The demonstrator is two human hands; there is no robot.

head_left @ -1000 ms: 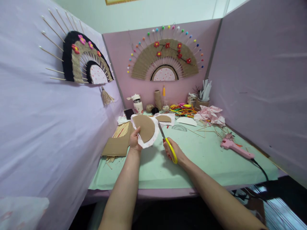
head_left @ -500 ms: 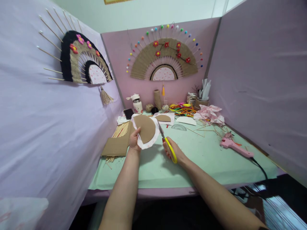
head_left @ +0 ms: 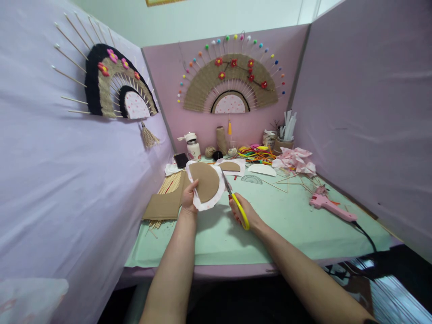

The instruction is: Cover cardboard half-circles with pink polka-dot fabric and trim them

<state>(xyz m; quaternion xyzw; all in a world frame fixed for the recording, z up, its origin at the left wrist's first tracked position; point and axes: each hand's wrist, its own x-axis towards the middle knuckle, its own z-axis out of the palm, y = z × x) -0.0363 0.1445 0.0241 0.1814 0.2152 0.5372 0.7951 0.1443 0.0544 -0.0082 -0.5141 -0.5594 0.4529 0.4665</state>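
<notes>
My left hand (head_left: 190, 198) grips the lower left of a half-round cardboard piece (head_left: 205, 181), thumb on its brown face. A white fabric margin with pale pink spots (head_left: 202, 205) sticks out around the cardboard. In my right hand (head_left: 245, 210) is a pair of scissors (head_left: 240, 210) with yellow handles. Their blades point up and to the left, against the right edge of the fabric. Both hands are raised over the green-covered table (head_left: 216, 249). My right fingers are partly hidden behind the handles.
Folded cardboard (head_left: 162, 207) lies over thin sticks at left. A pink glue gun (head_left: 332, 207) with a cord rests at right. Behind are a second cardboard half-round (head_left: 230, 166), a protractor (head_left: 251, 179), a white half-round (head_left: 262, 169), crumpled pink fabric (head_left: 294, 160) and a bottle (head_left: 193, 147).
The cardboard piece with its fabric has shifted very slightly to the right against the scissors. Otherwise both hands look almost the same.
</notes>
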